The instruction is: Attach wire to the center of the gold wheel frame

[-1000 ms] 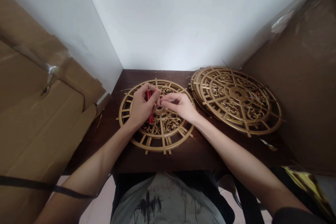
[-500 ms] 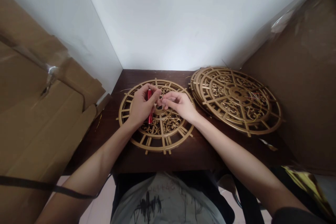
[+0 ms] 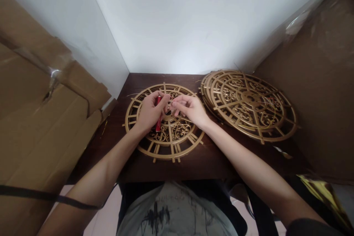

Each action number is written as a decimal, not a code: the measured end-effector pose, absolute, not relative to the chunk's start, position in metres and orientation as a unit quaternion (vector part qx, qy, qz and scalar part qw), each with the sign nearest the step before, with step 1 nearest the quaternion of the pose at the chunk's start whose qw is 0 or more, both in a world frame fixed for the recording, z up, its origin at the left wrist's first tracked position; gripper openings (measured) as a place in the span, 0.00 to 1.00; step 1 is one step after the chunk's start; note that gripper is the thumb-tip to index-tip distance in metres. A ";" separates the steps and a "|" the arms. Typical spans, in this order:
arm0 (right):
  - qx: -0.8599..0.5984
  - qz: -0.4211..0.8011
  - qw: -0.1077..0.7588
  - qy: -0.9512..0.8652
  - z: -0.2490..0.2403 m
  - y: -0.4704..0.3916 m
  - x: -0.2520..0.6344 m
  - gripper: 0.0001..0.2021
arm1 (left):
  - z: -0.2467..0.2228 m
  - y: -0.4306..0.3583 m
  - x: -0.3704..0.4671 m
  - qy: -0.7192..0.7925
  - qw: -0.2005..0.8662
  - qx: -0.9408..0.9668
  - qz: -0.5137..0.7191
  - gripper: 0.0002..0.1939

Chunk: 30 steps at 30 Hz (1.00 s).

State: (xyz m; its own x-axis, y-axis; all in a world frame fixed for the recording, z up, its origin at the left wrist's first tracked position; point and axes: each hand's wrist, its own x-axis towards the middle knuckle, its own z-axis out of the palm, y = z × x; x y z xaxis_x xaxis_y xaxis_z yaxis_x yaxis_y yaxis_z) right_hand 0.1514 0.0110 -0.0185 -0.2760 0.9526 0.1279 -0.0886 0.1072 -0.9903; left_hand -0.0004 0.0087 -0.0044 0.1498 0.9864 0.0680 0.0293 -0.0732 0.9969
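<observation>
A round gold openwork frame [image 3: 172, 155] with scroll patterns lies flat on the dark table. Over its left-centre, my left hand [image 3: 151, 110] is closed round a slim red tube [image 3: 158, 124], which stands out below the palm. The thumb and index finger of that hand are pinched near the frame's centre. Facing them, my right hand [image 3: 190, 108] has its thumb and fingertips pinched together. Something thin, perhaps a wire, shows between the fingertips, too small to make out.
Several similar gold frames [image 3: 262, 138] are stacked at the right. A small brush-like item [image 3: 283, 152] lies in front of them on the dark table [image 3: 166, 172]. Cardboard [image 3: 41, 118] rises at the left and a brown box [image 3: 318, 99] at the right, with a white wall behind.
My left hand and the red tube have shifted very slightly down. The right fingertips have moved a little and spread slightly from the left ones.
</observation>
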 end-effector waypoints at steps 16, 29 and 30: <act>-0.382 0.570 0.489 -0.539 -0.018 0.012 0.153 0.10 | 0.002 0.012 0.002 0.370 0.548 0.450 0.601 0.10; -0.380 0.553 0.503 -0.546 -0.019 0.012 0.152 0.11 | -0.004 0.012 -0.002 0.400 0.480 0.559 0.544 0.13; -0.380 0.549 0.507 -0.545 -0.020 0.012 0.152 0.11 | -0.006 0.011 -0.002 0.404 0.485 0.567 0.529 0.13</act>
State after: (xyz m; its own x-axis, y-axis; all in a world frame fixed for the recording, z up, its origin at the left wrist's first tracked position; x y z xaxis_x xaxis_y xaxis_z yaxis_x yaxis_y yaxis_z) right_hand 0.1519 0.0123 -0.0198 -0.1966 0.9710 0.1363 -0.1425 0.1092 -0.9838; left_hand -0.0015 0.0115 -0.0058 0.1150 0.9714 0.2077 -0.0551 -0.2025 0.9777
